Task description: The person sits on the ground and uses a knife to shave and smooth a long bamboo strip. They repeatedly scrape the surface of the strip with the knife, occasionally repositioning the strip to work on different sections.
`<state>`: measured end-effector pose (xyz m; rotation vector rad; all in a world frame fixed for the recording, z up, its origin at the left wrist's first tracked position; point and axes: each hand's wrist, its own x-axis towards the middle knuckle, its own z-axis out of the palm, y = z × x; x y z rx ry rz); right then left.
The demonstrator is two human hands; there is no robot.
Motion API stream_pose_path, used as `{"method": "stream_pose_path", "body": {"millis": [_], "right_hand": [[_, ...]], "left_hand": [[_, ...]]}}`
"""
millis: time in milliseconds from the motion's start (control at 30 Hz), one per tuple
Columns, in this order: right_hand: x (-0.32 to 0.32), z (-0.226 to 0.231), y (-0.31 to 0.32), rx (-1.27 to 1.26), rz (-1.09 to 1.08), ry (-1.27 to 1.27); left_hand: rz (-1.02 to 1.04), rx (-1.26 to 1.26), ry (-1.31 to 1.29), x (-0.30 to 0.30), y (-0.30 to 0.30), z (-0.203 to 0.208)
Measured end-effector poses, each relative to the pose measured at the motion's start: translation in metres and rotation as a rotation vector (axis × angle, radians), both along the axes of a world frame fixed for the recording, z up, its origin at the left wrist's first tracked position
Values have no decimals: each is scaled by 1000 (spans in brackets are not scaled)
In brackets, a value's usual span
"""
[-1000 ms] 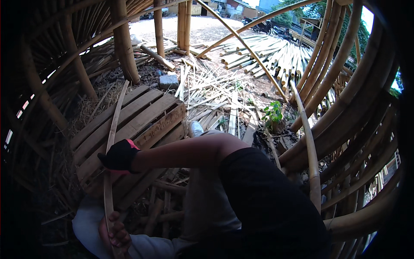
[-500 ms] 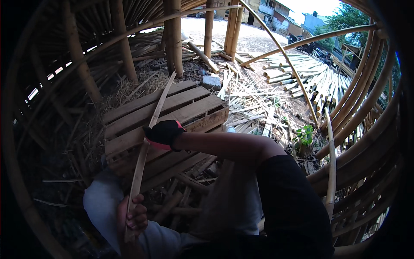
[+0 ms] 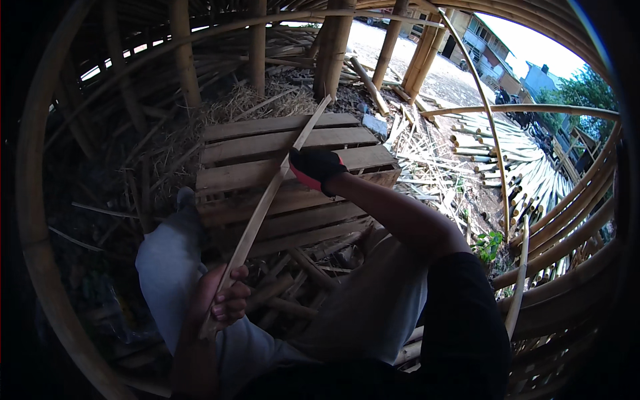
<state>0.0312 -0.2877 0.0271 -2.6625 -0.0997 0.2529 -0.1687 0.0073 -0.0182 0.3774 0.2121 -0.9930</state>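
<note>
A long, flat bamboo strip (image 3: 255, 223) slants from near my lap up across a slatted wooden pallet (image 3: 250, 177). My left hand (image 3: 231, 295), bare, is closed around the strip's near end, above my left thigh. Farther along, my right hand (image 3: 316, 168), in a black and red glove, is closed on the strip over the pallet. The glove hides most of its fingers and whatever else may lie under them. Beyond the right hand, the strip's pale far tip reaches the pallet's far edge.
Bamboo posts (image 3: 333, 57) stand behind the pallet. Dry shavings (image 3: 230, 110) lie at its far left, and split offcuts (image 3: 427, 167) cover the ground to the right. A stack of bamboo poles (image 3: 533, 160) lies farther right. A thin curved bamboo pole (image 3: 485, 100) crosses nearby.
The view has turned left, so the pallet, strip and hands appear farther right. My right hand sits somewhat closer to the strip's far tip. Both hands keep their hold.
</note>
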Motion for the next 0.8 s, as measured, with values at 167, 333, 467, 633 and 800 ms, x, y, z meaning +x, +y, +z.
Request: {"method": "stream_pose_path", "body": {"millis": [167, 333, 467, 633, 800], "right_hand": [[-54, -22, 63, -378, 600, -398], [-3, -21, 18, -308, 342, -218], [-12, 18, 5, -141, 64, 12], [-99, -15, 88, -201, 533, -260], [-35, -20, 51, -376, 418, -291]], "left_hand": [[23, 150, -87, -6, 10, 10], [-1, 104, -50, -2, 2, 2], [-10, 66, -74, 0, 6, 6], [51, -240, 70, -6, 13, -4], [37, -350, 93, 2, 9, -7]]}}
